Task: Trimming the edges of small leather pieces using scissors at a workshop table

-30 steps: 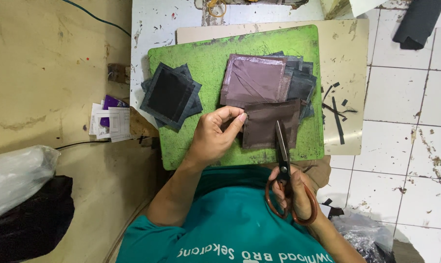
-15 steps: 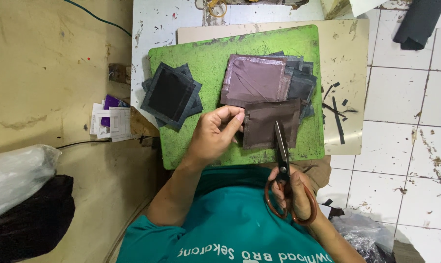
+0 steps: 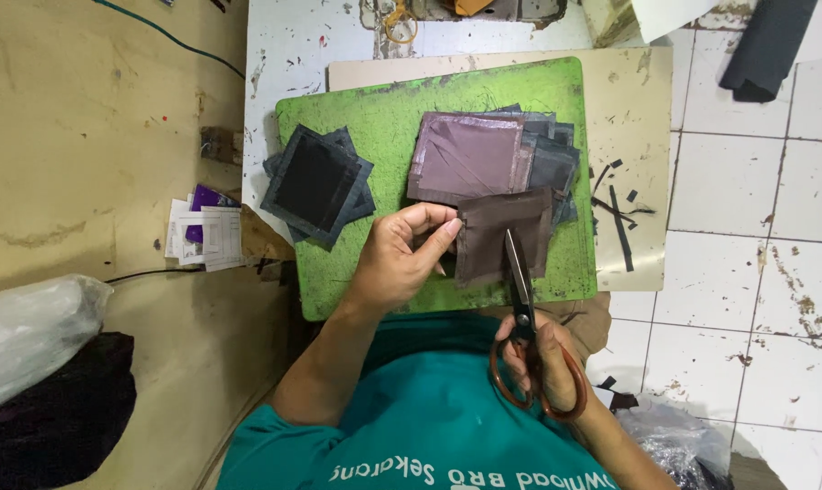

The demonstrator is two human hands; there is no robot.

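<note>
My left hand point(image 3: 403, 257) pinches the left edge of a dark brown fabric square point(image 3: 503, 234) held over the green cutting mat point(image 3: 388, 109). My right hand point(image 3: 542, 358) grips brown-handled scissors point(image 3: 524, 313), whose blades point up into the lower edge of that square. Behind the piece lies a stack of mauve and grey fabric squares point(image 3: 488, 159). A second stack of black squares point(image 3: 317, 184) rests on the left of the mat.
The mat lies on a beige board point(image 3: 633, 100) bearing black fabric strips point(image 3: 615, 213). Paper slips point(image 3: 202, 238) sit at the left. A clear bag point(image 3: 25, 340) and dark cloth point(image 3: 61, 422) lie lower left. White floor tiles point(image 3: 756, 227) are at the right.
Almost nothing differs; both hands, the scissors and the brown square keep the same positions.
</note>
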